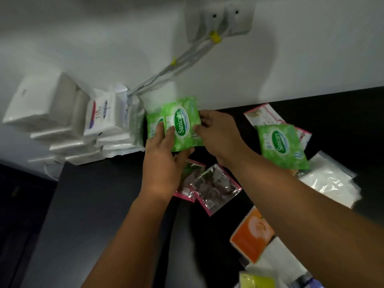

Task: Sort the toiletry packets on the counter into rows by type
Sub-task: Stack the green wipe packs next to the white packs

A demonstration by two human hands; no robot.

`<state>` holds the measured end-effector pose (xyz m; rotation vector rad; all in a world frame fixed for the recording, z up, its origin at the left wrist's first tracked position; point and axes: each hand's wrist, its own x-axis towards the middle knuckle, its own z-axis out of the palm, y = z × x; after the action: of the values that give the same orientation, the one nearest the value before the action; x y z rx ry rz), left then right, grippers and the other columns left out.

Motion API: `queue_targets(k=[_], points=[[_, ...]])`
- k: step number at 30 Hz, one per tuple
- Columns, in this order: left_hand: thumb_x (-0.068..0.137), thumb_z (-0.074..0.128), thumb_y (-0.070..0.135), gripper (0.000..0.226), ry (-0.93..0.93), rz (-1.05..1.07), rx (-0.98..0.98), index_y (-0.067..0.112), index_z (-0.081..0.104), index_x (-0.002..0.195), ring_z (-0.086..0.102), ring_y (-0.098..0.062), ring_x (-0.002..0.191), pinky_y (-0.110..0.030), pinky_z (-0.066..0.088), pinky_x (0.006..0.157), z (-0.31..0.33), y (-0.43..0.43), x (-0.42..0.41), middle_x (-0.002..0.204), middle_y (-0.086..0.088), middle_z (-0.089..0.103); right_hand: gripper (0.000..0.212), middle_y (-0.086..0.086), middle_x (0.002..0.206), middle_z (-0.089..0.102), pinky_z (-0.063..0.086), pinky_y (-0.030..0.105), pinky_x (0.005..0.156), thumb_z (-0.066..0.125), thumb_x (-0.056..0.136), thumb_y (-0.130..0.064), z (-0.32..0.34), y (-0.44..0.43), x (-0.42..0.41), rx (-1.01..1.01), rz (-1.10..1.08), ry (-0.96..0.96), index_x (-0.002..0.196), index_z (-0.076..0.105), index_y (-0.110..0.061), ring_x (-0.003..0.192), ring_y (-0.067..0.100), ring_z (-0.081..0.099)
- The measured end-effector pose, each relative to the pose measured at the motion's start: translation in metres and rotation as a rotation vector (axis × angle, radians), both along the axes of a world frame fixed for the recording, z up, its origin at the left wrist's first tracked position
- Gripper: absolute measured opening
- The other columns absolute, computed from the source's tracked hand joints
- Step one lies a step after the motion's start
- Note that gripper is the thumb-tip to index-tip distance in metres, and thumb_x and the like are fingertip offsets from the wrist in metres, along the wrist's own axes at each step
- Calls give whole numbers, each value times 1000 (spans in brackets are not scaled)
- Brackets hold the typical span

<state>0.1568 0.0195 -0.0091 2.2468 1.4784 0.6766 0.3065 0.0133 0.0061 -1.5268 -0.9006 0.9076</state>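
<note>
Green glossy soft-plastic Sanicare packet (182, 129) is held upright between both hands at the far left of the black table (104, 204), close to the white wall and overlapping a second green packet (152, 123) of the same kind behind it. The left hand (164, 163) grips its lower left part, fingers (159, 129) laid over the face and the thumb under the bottom edge. The right hand (218, 134) pinches the right edge with curled fingers (199, 127). From its puffy, crinkled look the packet is probably light, soft and yielding, with a slick film that could slip from a loose pinch, so the flat sealed edges seem the surest places to hold. A third green packet (282, 146) lies well apart to the right, on a pink-and-white packet (264, 115), and likely belongs in this row too. A stack of white packets (108, 125) stands just left of the hands, and clear sachets with pink edges (214, 186) lie nearer.
</note>
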Motion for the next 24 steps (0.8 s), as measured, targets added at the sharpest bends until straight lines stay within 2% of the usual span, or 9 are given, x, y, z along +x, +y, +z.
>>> queue_targets(k=[3, 6, 9, 11, 13, 17, 19, 22, 24], points=[[90, 72, 29, 54, 43, 10, -8, 8, 56, 138, 46, -35, 131, -38, 41, 105, -1, 12, -16, 154, -15, 40, 27, 7, 104, 75, 58, 42, 89, 66, 86, 0, -8, 20, -17, -47, 20, -92, 112, 72, -6, 93, 17, 72], [94, 66, 21, 43, 133, 7, 14, 9, 59, 135, 48, -41, 125, -41, 40, 102, -6, 22, -24, 151, -20, 43, 25, 7, 103, 75, 56, 43, 89, 67, 88, -6, -15, 34, -29, -76, 30, -206, 111, 73, -8, 93, 20, 71], [97, 58, 12, 42, 214, -23, 14, 11, 56, 139, 40, -42, 135, -42, 37, 110, -10, 31, -24, 154, -23, 37, 30, 5, 107, 73, 55, 41, 91, 61, 88, -6, -21, 40, -41, -109, 43, -312, 116, 72, -12, 96, 20, 69], [96, 54, 7, 42, 267, -39, 14, 9, 54, 137, 31, -40, 143, -40, 28, 117, -12, 37, -23, 154, -24, 37, 34, 6, 106, 72, 55, 40, 87, 55, 89, -2, -24, 41, -47, -128, 91, -345, 118, 69, -13, 94, 21, 67], [94, 50, 5, 43, 334, -64, 26, 6, 50, 138, 23, -37, 148, -37, 21, 122, -14, 41, -20, 152, -23, 38, 32, 8, 100, 71, 55, 40, 80, 51, 89, 0, -26, 41, -51, -143, 131, -359, 114, 68, -9, 88, 24, 67], [95, 48, 4, 47, 395, -97, 31, 5, 43, 142, 23, -32, 150, -38, 26, 121, -16, 46, -19, 153, -19, 38, 33, 12, 100, 70, 53, 36, 73, 49, 91, 1, -27, 39, -53, -133, 141, -274, 117, 66, -7, 89, 28, 67], [96, 50, 5, 47, 389, -112, 20, 5, 42, 142, 23, -32, 149, -38, 26, 121, -15, 47, -20, 153, -19, 37, 34, 12, 102, 70, 53, 34, 72, 48, 91, 2, -27, 39, -53, -132, 154, -240, 119, 66, -8, 88, 27, 67], [93, 55, 6, 50, 369, -144, -36, 2, 42, 141, 24, -34, 148, -40, 27, 120, -11, 47, -22, 153, -20, 36, 30, 11, 96, 70, 49, 28, 65, 49, 91, 1, -24, 38, -50, -149, 193, -238, 114, 66, -7, 76, 19, 63], [85, 58, 3, 50, 260, -151, -96, -1, 48, 134, 31, -37, 144, -43, 31, 117, -5, 44, -22, 145, -22, 44, 23, 14, 94, 67, 49, 33, 69, 48, 90, 2, -22, 38, -46, -175, 183, -249, 105, 65, -3, 78, 22, 61]])
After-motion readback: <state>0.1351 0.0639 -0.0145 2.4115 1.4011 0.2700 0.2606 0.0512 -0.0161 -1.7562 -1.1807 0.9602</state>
